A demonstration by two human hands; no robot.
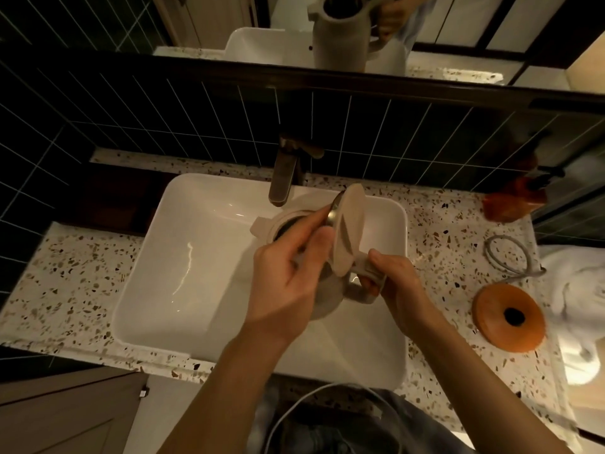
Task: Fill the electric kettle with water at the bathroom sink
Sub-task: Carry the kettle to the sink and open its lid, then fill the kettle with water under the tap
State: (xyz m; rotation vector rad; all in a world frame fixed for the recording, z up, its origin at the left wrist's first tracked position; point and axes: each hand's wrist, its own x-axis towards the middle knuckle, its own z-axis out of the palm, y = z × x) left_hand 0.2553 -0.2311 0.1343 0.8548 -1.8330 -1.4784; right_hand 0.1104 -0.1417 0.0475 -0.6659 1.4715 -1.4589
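The kettle is held over the white sink, just in front of the tap. Its lid stands wide open, tipped up on the handle side, and the round mouth of the kettle sits close below the end of the tap. The right hand is on the handle side of the kettle, and its fingers are curled tight around the handle. The left hand is on the other side of the kettle and covers part of its body. Its fingers lie close together and reach up to the rim by the open lid; I cannot tell if they pinch anything. Next to the sink, on the handle side of the kettle, the speckled counter holds a round orange base and a loop of grey cord. Above the tap, a mirror shows the kettle too
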